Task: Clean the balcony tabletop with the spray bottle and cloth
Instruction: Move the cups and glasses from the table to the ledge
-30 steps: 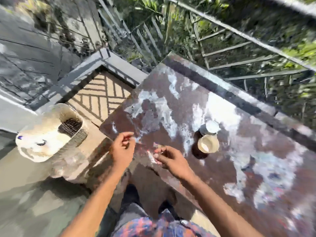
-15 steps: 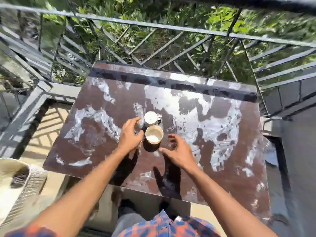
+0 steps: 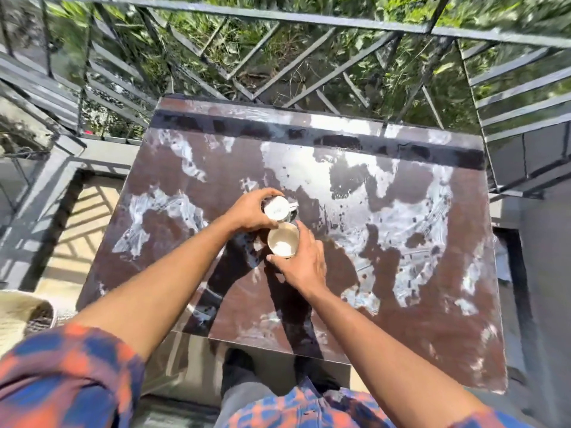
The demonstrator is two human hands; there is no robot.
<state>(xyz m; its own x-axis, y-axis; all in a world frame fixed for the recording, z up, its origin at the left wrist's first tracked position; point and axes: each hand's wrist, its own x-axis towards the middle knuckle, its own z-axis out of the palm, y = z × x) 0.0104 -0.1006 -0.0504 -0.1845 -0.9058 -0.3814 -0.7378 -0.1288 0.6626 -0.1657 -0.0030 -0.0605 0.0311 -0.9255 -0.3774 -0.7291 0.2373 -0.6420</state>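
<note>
Head view, looking down on the brown surface (image 3: 401, 288), smeared with white patches and set against the metal railing (image 3: 309, 18). Near its middle, left hand (image 3: 256, 211) curled round a small handled mug (image 3: 277, 208), right hand (image 3: 304, 261) wrapped about the open cup (image 3: 282, 240) just beside it, cups touching or nearly so. No spray bottle or cloth in sight. Probably light and rigid, the mug perhaps breakable: best gripped round the walls and lifted straight up. Surface itself stiff and flat, likely slick where wet
</note>
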